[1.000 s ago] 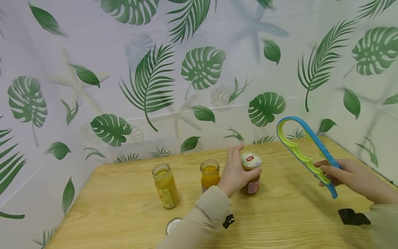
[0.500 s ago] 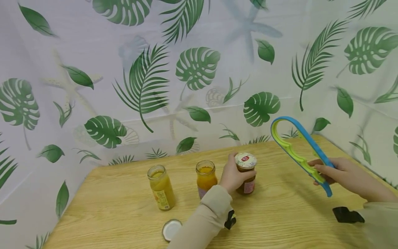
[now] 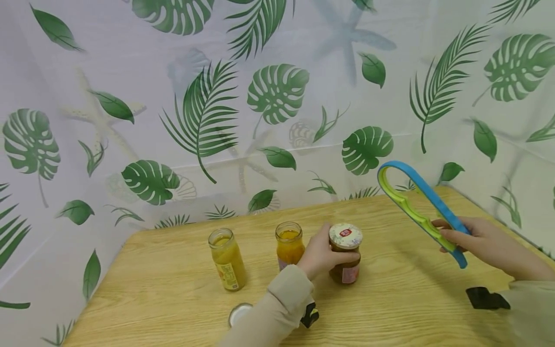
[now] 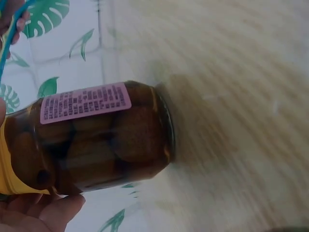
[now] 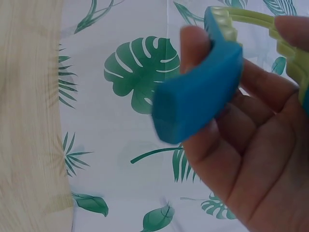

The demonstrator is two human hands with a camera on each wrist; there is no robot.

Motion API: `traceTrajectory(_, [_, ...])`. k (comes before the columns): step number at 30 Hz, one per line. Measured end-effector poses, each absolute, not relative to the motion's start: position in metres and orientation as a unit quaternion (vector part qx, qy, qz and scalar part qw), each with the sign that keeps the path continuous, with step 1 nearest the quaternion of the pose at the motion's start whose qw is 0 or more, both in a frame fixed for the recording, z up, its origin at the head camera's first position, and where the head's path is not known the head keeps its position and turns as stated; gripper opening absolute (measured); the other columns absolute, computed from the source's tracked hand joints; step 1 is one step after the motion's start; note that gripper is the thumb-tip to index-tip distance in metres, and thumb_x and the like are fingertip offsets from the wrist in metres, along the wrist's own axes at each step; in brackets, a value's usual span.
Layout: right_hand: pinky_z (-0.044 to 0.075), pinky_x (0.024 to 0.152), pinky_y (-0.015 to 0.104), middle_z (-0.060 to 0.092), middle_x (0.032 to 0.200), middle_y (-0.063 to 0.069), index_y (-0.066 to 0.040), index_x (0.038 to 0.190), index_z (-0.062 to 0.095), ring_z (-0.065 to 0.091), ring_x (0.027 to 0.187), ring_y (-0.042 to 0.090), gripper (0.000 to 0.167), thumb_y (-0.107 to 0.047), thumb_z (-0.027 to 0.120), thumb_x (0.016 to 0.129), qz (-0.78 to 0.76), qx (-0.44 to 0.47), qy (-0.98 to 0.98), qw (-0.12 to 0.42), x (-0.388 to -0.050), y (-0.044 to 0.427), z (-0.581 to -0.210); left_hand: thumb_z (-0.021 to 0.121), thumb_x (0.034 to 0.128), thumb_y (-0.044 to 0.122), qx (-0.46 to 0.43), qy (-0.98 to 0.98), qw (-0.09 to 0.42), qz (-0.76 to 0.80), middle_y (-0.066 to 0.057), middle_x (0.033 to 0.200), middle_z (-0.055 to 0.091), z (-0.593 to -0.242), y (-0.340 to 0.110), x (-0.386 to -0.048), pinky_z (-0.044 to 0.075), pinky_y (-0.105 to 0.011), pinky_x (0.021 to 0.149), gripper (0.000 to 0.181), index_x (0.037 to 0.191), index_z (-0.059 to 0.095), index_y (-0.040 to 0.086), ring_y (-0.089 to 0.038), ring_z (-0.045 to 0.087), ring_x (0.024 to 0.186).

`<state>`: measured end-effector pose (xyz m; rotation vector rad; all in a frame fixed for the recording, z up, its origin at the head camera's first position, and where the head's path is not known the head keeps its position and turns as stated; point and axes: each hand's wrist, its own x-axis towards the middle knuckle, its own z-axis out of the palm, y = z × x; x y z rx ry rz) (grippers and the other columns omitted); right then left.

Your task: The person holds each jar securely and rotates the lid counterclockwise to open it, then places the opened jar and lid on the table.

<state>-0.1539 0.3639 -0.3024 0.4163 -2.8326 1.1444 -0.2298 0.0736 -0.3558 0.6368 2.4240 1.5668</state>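
My left hand (image 3: 321, 253) grips a lidded jar (image 3: 345, 277) near its top, thumb and fingers on either side. The jar has a pale patterned lid (image 3: 345, 235) with a red mark. In the left wrist view, the jar (image 4: 106, 150) shows dark round contents and a pink printed label (image 4: 86, 102). Its base is at or very near the tabletop; contact is hard to tell. My right hand (image 3: 485, 241) holds a blue and green looped jar opener (image 3: 427, 193) in the air. In the right wrist view, fingers curl round the opener's blue end (image 5: 193, 96).
Left of my left hand stand two lidless jars: an orange-filled one (image 3: 290, 248) and a yellow-filled one (image 3: 228, 265). A loose round lid (image 3: 238, 313) lies nearer, partly behind my left sleeve. Leaf-patterned sheeting (image 3: 277, 159) backs the wooden table (image 3: 173, 279).
My left hand has settled its grip round the lidded jar, and the jar has come slightly toward me. The right hand keeps the jar opener nearly where it was.
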Motion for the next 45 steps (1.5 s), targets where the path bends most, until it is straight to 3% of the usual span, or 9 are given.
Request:
traceTrajectory(7, [0.046,0.061,0.029,0.054,0.108,0.028,0.018,0.121,0.041,0.059,0.075,0.008,0.042,-0.015,0.044,0.094,0.359,0.131,-0.924,0.029,-0.157,0.36,-0.304,0.075,0.0716,0.021,0.276,0.79,0.154,0.525,0.014,0.103,0.052,-0.352,0.045,-0.202,0.039,-0.026,0.087,0.051,0.113,0.045,0.019,-0.004,0.049,0.1])
traceTrajectory(12, [0.04,0.055,0.03,0.058,0.086,0.011,0.006,0.104,0.055,0.051,0.065,0.01,0.026,-0.017,0.046,0.093,0.332,0.126,-0.934,0.037,-0.157,0.357,-0.303,0.074,0.0726,0.017,0.317,0.771,0.189,0.518,0.013,0.105,0.053,-0.35,0.019,-0.186,0.039,-0.026,0.087,0.053,0.116,0.045,0.018,-0.004,0.049,0.102])
traceTrajectory(16, [0.032,0.046,0.027,0.046,0.066,0.002,-0.002,0.091,0.053,0.037,0.051,0.011,0.018,-0.019,0.05,0.091,0.311,0.122,-0.941,0.046,-0.156,0.351,-0.302,0.072,0.0741,0.012,0.343,0.75,0.21,0.526,0.011,0.109,0.051,-0.35,-0.001,-0.177,0.039,-0.026,0.086,0.053,0.119,0.044,0.017,-0.006,0.049,0.103])
traceTrajectory(19, [0.029,0.043,0.026,0.041,0.063,0.002,0.0,0.1,0.053,0.032,0.048,0.01,0.021,-0.019,0.053,0.089,0.296,0.128,-0.944,0.067,-0.154,0.346,-0.302,0.071,0.0751,0.008,0.35,0.732,0.224,0.541,0.008,0.111,0.05,-0.351,-0.015,-0.173,0.039,-0.026,0.087,0.054,0.12,0.043,0.016,-0.007,0.048,0.104])
traceTrajectory(25, [0.03,0.043,0.025,0.049,0.071,0.002,0.006,0.12,0.047,0.036,0.051,0.007,0.042,-0.018,0.057,0.087,0.283,0.143,-0.944,0.089,-0.15,0.333,-0.297,0.07,0.075,0.005,0.346,0.717,0.224,0.563,0.004,0.113,0.052,-0.354,-0.036,-0.168,0.039,-0.024,0.086,0.054,0.121,0.042,0.012,-0.01,0.049,0.104])
traceTrajectory(29, [0.033,0.045,0.023,0.053,0.077,-0.002,-0.003,0.124,0.045,0.041,0.054,0.004,0.046,-0.017,0.061,0.084,0.276,0.185,-0.937,0.105,-0.147,0.318,-0.295,0.069,0.0765,0.009,0.344,0.711,0.229,0.569,0.003,0.115,0.052,-0.356,-0.043,-0.167,0.04,-0.026,0.086,0.055,0.123,0.04,0.014,-0.012,0.049,0.105])
traceTrajectory(33, [0.035,0.05,0.022,0.049,0.082,-0.003,-0.01,0.127,0.041,0.042,0.062,0.004,0.05,-0.017,0.063,0.083,0.272,0.245,-0.926,0.089,-0.142,0.292,-0.294,0.07,0.0771,0.017,0.336,0.719,0.249,0.555,0.006,0.118,0.05,-0.362,-0.047,-0.167,0.039,-0.026,0.087,0.057,0.126,0.04,0.017,-0.012,0.047,0.108])
traceTrajectory(38, [0.041,0.061,0.025,0.049,0.102,-0.001,-0.012,0.128,0.039,0.045,0.078,0.008,0.052,-0.023,0.063,0.082,0.231,0.272,-0.932,0.064,-0.13,0.254,-0.295,0.071,0.0756,0.026,0.324,0.717,0.274,0.554,0.008,0.124,0.044,-0.373,-0.051,-0.165,0.036,-0.027,0.09,0.065,0.13,0.036,0.024,-0.011,0.04,0.114])
traceTrajectory(45, [0.044,0.062,0.026,0.048,0.107,-0.001,-0.01,0.126,0.042,0.047,0.079,0.008,0.061,-0.016,0.069,0.072,0.164,0.312,-0.934,0.061,-0.122,0.222,-0.304,0.071,0.0758,0.02,0.331,0.718,0.249,0.559,0.008,0.125,0.043,-0.381,-0.052,-0.159,0.036,-0.031,0.089,0.064,0.129,0.037,0.027,-0.012,0.041,0.112])
